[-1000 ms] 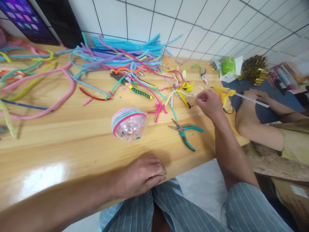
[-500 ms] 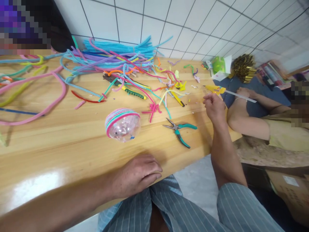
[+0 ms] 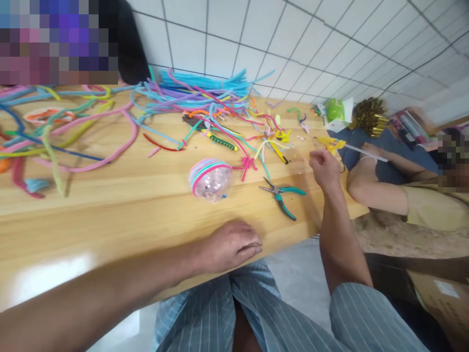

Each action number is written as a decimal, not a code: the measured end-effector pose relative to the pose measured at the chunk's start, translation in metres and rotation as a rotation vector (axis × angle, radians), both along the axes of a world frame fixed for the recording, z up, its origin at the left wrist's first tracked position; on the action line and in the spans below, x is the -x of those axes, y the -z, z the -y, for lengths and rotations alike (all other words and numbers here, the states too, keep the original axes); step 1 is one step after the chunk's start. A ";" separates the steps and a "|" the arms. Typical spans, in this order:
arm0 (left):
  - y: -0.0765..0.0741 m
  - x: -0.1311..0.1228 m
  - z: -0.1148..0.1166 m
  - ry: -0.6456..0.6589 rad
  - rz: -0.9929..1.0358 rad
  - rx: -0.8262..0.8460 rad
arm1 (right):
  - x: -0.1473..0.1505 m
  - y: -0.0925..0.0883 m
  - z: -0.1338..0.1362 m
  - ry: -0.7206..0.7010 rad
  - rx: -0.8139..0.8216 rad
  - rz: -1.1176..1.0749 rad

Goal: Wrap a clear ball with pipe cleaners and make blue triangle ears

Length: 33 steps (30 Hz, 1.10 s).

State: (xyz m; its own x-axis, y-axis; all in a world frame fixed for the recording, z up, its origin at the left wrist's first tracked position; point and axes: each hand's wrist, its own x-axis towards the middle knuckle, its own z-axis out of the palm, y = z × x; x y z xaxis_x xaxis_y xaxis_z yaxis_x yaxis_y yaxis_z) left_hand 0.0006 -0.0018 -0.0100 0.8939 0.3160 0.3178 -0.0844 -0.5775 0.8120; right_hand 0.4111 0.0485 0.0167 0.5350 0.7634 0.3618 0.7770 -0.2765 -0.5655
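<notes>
Ball (image 3: 211, 180) part covered: coloured bands (image 3: 208, 169) on top, lower clear shell (image 3: 217, 188) bare.
It sits on the worktop (image 3: 139, 220); left hand (image 3: 232, 247) rests there, fingers folded, nothing visible held; right hand (image 3: 325, 168) closed near the glue gun (image 3: 330, 143), contents indiscernible.

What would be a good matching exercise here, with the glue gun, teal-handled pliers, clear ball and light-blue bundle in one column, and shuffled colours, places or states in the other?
1. Glue gun
2. Teal-handled pliers
3. Clear ball
4. Light-blue bundle

A. Partly covered in coloured stripes
B. Near the tiled wall
C. Yellow, close to the right hand
D. Lying open on the table

Pairs: 1-C, 2-D, 3-A, 4-B
</notes>
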 end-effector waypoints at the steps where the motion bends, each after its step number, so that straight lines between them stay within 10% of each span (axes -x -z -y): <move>1: 0.001 -0.002 0.000 0.006 -0.008 -0.022 | 0.010 -0.003 0.001 -0.021 -0.023 -0.054; 14: 0.007 -0.011 0.014 -0.124 0.140 -0.319 | 0.181 -0.046 0.023 -0.533 -0.031 -0.870; 27: 0.002 -0.001 0.017 -0.159 0.042 -0.517 | 0.159 -0.041 0.083 -0.590 -0.112 -1.104; 33: -0.034 -0.067 0.063 -0.088 0.104 -0.571 | 0.113 -0.017 0.141 -0.477 -0.119 -0.836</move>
